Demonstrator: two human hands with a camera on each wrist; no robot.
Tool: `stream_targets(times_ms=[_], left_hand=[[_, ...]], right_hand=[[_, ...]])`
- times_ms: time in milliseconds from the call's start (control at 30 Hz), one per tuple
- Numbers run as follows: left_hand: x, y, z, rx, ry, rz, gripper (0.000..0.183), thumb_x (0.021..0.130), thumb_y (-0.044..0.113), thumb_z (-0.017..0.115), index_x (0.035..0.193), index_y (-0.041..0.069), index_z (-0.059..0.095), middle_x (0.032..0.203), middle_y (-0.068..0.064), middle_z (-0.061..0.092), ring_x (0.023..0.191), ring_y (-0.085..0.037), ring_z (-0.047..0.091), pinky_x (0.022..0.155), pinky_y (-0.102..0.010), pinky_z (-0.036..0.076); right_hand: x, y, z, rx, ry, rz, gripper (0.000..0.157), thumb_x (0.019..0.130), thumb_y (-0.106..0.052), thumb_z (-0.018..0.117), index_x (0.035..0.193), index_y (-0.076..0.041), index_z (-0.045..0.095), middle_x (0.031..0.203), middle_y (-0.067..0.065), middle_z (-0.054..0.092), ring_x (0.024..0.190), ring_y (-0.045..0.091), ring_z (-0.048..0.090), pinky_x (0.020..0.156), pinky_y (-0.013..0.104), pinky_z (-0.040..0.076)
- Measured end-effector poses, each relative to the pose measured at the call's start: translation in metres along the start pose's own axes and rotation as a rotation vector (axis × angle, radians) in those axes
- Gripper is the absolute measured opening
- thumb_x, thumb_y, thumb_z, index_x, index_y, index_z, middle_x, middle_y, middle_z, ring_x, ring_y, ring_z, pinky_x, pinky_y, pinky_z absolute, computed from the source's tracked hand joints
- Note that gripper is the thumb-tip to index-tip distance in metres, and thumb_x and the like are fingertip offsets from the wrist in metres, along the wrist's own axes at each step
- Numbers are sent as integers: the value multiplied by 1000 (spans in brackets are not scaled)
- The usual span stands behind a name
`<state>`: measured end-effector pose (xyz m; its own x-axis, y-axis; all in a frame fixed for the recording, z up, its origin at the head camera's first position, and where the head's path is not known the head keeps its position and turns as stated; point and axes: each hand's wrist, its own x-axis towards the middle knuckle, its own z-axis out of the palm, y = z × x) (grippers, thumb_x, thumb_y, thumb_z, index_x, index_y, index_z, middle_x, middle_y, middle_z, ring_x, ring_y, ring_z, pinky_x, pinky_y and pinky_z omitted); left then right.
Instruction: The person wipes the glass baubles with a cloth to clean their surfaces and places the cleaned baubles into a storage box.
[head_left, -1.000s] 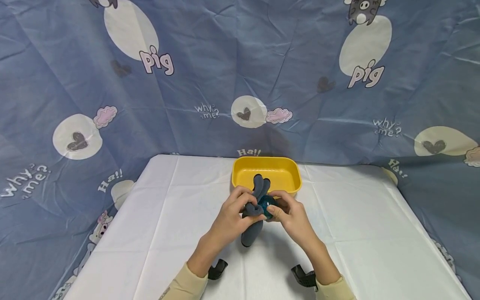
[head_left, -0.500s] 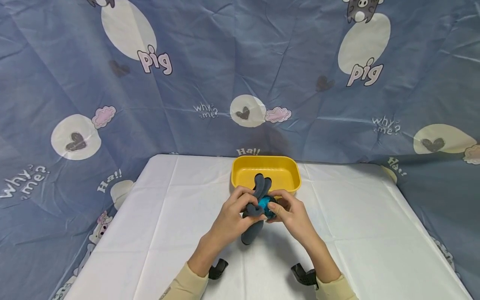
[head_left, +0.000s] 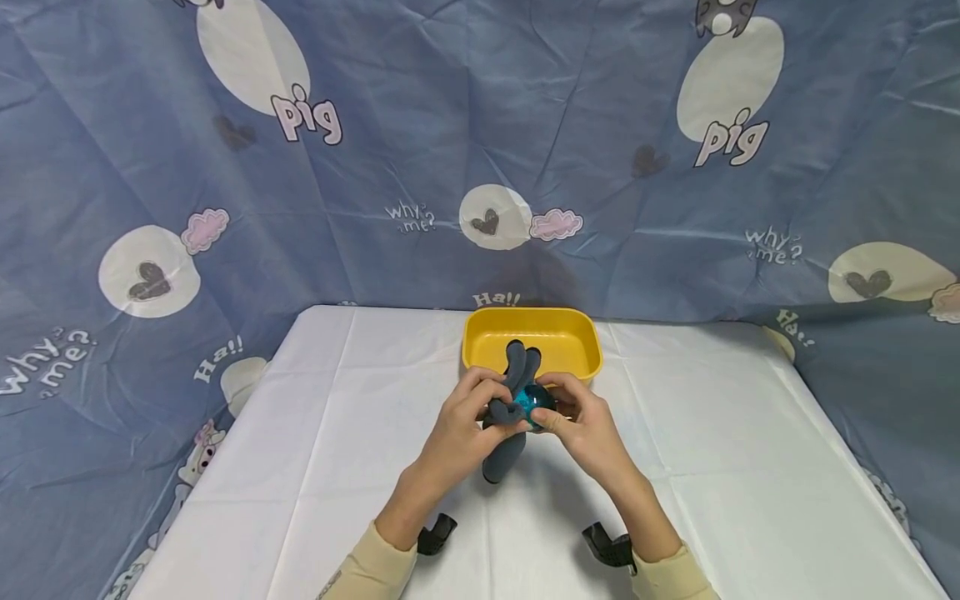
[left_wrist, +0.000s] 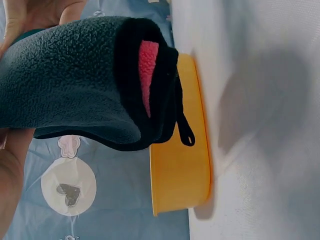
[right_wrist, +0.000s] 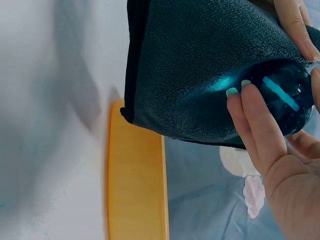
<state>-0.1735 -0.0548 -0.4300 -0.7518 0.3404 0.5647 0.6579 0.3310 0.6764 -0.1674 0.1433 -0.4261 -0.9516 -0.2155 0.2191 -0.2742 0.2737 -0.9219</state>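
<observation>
A translucent teal ball [head_left: 542,398] with a glossy surface is held up in front of me. My right hand [head_left: 588,423] grips it from the right, with fingers and thumb spread around its side. In the right wrist view the ball [right_wrist: 290,100] is pressed against a dark grey fleecy cloth [right_wrist: 200,60]. My left hand [head_left: 467,421] pinches this cloth against the ball's left side, and folds of it stick up and hang down. Seen from the left wrist, the cloth [left_wrist: 80,80] has black edging, a hanging loop and a pink patch in its fold.
Just beyond the hands stands a yellow plastic basin [head_left: 595,340] on a white-covered table [head_left: 375,392]. A blue printed curtain [head_left: 420,167] rises behind the table and along its sides. Black curved pieces [head_left: 609,546] stick out by both wrists.
The hands hold nearly the same position, with the ball and cloth still between them. Highlights and the bright patch on the ball have shifted slightly, and the whole head view has moved a little.
</observation>
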Motion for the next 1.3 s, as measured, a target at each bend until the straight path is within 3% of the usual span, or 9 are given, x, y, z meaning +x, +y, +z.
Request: stream_targets(times_ms=[200, 400, 533, 733, 933, 1100, 1300], left_hand=[[0, 0, -2, -21, -2, -40, 28, 78, 35, 72, 98, 23, 55, 116, 6, 47, 103, -9, 54, 75, -19, 55], [-1, 0, -4, -39, -8, -84, 29, 78, 33, 72, 98, 21, 55, 113, 2, 47, 100, -12, 55, 74, -20, 55], [0, 0, -5, -52, -5, -108, 29, 77, 28, 74, 97, 19, 55, 112, 1, 48, 100, -14, 55, 73, -21, 55], [1, 4, -8, -65, 1, -85, 27, 79, 28, 72, 96, 19, 53, 108, 1, 47, 97, -13, 54, 68, -20, 55], [0, 0, -7, -48, 5, -60, 29, 78, 31, 71, 97, 19, 53, 108, 1, 48, 96, -12, 54, 67, -19, 55], [1, 3, -7, -53, 4, -80, 29, 77, 26, 73, 96, 18, 53, 107, 1, 47, 95, -12, 53, 68, -19, 55], [4, 21, -14, -62, 1, -103, 27, 78, 18, 73, 94, 14, 52, 105, -2, 48, 94, -14, 53, 68, -20, 55]], right_hand=[[0, 0, 1, -49, 30, -37, 42, 80, -37, 70, 118, -28, 54, 107, -1, 65, 93, 15, 63, 77, 27, 54], [-1, -3, 2, -61, 19, -71, 46, 80, -28, 71, 122, -22, 54, 116, -2, 60, 97, 14, 62, 81, 27, 54], [-5, -17, 1, -46, 2, -101, 50, 78, -21, 73, 124, -15, 54, 121, 3, 58, 96, 20, 63, 82, 28, 55], [-9, -33, 2, -47, -2, -147, 54, 74, -11, 75, 123, -6, 53, 119, 9, 58, 97, 26, 61, 81, 29, 55], [-9, -34, 3, -68, -3, -178, 53, 73, -10, 76, 121, -5, 54, 118, 11, 58, 98, 26, 61, 82, 32, 55], [-9, -34, 3, -98, -1, -212, 54, 71, -10, 77, 120, -8, 55, 117, 5, 58, 102, 21, 59, 85, 31, 54], [-4, -17, 5, -95, 6, -265, 56, 69, -8, 79, 120, -12, 56, 120, 1, 55, 109, 15, 56, 88, 28, 53]])
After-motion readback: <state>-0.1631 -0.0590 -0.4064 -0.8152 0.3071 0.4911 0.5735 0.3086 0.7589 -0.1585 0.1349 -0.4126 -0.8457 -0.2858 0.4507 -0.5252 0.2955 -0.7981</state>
